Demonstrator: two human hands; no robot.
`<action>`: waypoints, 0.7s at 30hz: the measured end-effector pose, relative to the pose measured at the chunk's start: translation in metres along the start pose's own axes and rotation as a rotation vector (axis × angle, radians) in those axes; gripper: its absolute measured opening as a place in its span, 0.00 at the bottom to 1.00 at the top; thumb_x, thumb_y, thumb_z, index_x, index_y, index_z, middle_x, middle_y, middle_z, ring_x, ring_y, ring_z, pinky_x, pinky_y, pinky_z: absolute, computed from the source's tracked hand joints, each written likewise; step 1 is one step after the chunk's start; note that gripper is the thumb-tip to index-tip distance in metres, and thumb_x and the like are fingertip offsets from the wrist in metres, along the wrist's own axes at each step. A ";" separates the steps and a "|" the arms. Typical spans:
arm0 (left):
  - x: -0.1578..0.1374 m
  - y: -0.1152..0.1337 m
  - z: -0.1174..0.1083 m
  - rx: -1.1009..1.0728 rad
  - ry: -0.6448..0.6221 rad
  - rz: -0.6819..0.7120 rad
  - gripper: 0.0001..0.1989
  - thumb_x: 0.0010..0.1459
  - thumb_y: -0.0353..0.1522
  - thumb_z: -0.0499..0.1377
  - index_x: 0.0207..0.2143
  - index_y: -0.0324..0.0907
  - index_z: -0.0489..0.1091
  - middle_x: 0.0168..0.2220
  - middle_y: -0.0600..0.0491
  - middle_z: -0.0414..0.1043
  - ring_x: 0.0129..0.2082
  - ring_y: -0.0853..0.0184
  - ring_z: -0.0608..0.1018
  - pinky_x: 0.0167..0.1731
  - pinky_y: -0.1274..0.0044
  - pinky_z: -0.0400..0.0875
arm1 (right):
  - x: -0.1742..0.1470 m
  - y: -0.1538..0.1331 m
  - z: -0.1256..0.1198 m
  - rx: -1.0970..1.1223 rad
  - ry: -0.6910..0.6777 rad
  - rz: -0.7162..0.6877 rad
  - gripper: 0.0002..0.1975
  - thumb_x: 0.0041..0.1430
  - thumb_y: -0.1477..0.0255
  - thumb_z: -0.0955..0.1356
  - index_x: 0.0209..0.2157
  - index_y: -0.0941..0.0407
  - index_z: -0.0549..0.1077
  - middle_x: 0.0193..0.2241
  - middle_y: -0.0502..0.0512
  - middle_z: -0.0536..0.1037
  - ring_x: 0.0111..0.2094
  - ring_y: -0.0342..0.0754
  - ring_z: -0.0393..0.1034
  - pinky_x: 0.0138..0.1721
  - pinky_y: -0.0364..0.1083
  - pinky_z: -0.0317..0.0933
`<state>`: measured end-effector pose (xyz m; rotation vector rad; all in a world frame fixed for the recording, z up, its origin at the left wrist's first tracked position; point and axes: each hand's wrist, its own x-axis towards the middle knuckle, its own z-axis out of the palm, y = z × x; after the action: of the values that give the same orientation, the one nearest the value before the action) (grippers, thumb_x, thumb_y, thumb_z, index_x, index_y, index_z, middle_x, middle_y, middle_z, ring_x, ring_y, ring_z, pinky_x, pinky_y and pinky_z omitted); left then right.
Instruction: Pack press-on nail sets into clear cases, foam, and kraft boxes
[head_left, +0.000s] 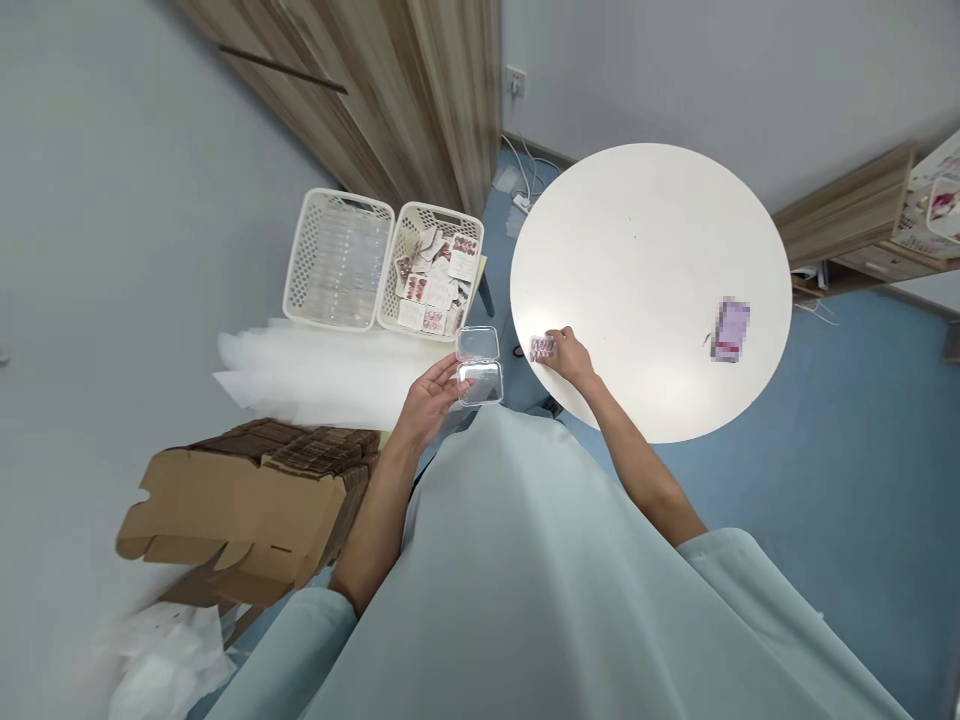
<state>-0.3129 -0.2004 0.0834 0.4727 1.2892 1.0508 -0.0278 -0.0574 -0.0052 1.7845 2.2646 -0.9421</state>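
Note:
My left hand (426,408) holds a small clear plastic case (480,343), its hinged lid folded open, with fingers behind and the thumb over the lower half. No contents show inside the case. At the left edge of the round white table (652,240), my right hand (573,357) pinches a small card of press-on nails (539,349), pink and dark in rows. The card is on or just above the tabletop; which one I cannot tell. To the left, a white basket (384,312) holds many similar nail cards (463,258).
Another white basket (291,285) holds stacked clear cases (345,260). Below lie white foam sheets (315,375), flattened cardboard boxes (240,500) and a white plastic bag (176,660). A blurred purple object (731,328) rests on the table's right. Cables (525,170) run along the wall.

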 end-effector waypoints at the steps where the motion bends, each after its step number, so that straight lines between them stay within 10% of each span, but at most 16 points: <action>1: -0.001 0.001 -0.004 -0.010 0.003 -0.006 0.38 0.51 0.38 0.76 0.65 0.47 0.72 0.68 0.43 0.69 0.51 0.60 0.82 0.47 0.72 0.78 | 0.002 0.000 0.002 -0.021 0.004 0.000 0.29 0.61 0.67 0.77 0.61 0.56 0.71 0.57 0.66 0.70 0.45 0.58 0.77 0.39 0.50 0.69; 11: 0.008 0.005 -0.018 -0.025 -0.040 -0.024 0.40 0.53 0.36 0.75 0.67 0.49 0.69 0.60 0.45 0.75 0.52 0.60 0.82 0.47 0.73 0.77 | 0.000 0.001 0.008 0.078 0.035 0.068 0.20 0.61 0.69 0.74 0.52 0.55 0.69 0.49 0.60 0.78 0.41 0.54 0.75 0.33 0.47 0.60; 21: 0.035 0.012 0.032 0.016 -0.166 -0.058 0.39 0.54 0.38 0.75 0.67 0.48 0.69 0.62 0.44 0.74 0.55 0.56 0.81 0.50 0.69 0.77 | -0.045 0.015 -0.039 0.434 0.196 0.051 0.10 0.66 0.62 0.68 0.45 0.51 0.71 0.43 0.53 0.82 0.30 0.49 0.75 0.34 0.48 0.63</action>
<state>-0.2904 -0.1573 0.0825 0.5206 1.1586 0.9336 0.0105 -0.0727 0.0401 2.1795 2.2370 -1.3921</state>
